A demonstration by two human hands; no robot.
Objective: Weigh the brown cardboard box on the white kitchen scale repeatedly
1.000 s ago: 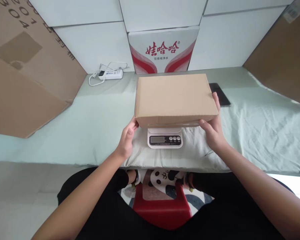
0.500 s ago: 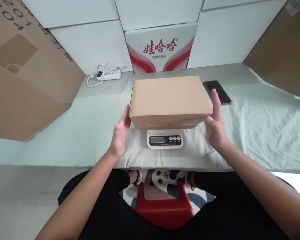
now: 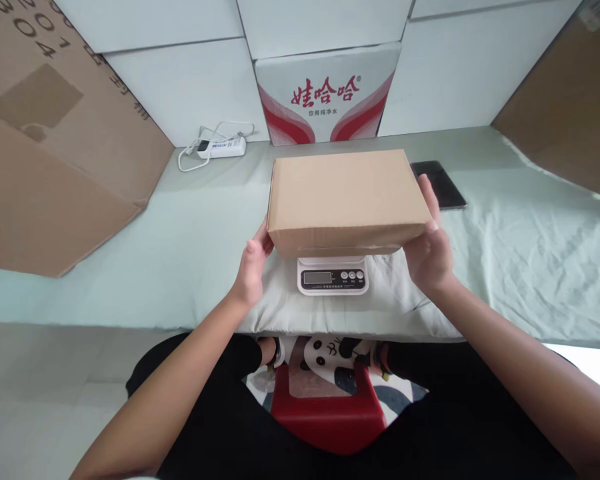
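Behind box (image 3: 345, 197) on scale (image 3: 333, 277), phone (image 3: 440, 185), power strip (image 3: 219, 147)

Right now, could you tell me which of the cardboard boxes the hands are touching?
The small closed box on the scale, with a hand at each end; the big cartons at the left and right edges lean untouched.

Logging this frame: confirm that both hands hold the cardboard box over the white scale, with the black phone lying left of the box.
One detail is off. In the head view the black phone lies right of the cardboard box, behind the right hand. The left hand and the white scale are as stated.
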